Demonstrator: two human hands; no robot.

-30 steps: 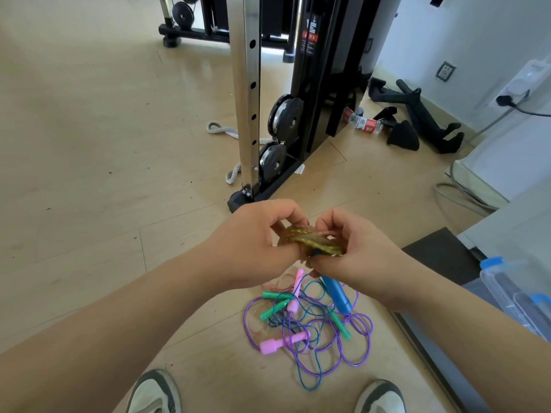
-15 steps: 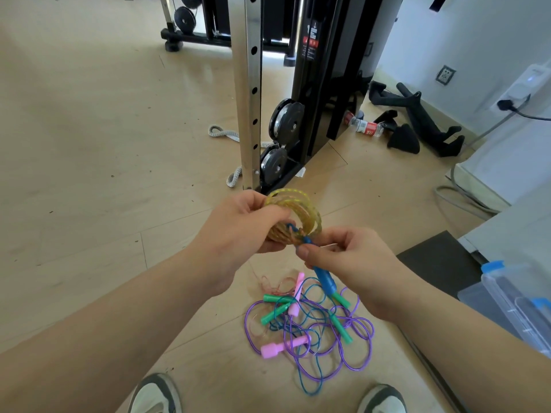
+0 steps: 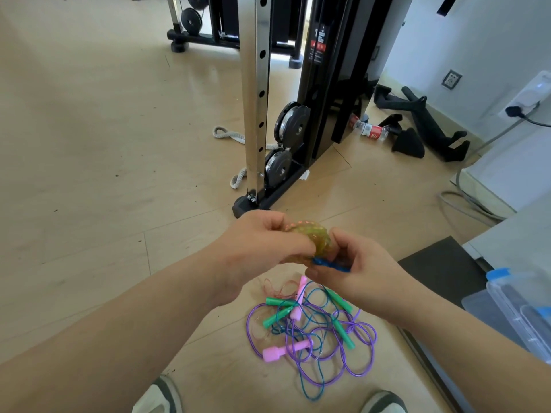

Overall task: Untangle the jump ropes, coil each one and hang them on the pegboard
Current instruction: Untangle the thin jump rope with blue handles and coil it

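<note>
Your left hand (image 3: pixel 268 242) grips the yellow coil (image 3: pixel 316 236) and your right hand (image 3: pixel 360 272) pinches the blue handle (image 3: pixel 328 263) just below it, so clamp the loops tight while tucking it.

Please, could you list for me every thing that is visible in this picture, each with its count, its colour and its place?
coiled jump rope: one, yellowish with blue handle, held between both hands
tangled jump ropes: one pile, purple and teal cords, floor by the feet
pink handles: two, pink, in the pile
green handles: four, green, in the pile
cable machine: one, black and steel, behind the hands
bottle: one, clear with red label, lying beside the machine
storage box: one, clear with blue clips, right edge
mat: one, dark, right of the pile
shoes: two, white and grey, bottom edge
left hand: one, grips the coil
right hand: one, pinches the blue handle
</note>
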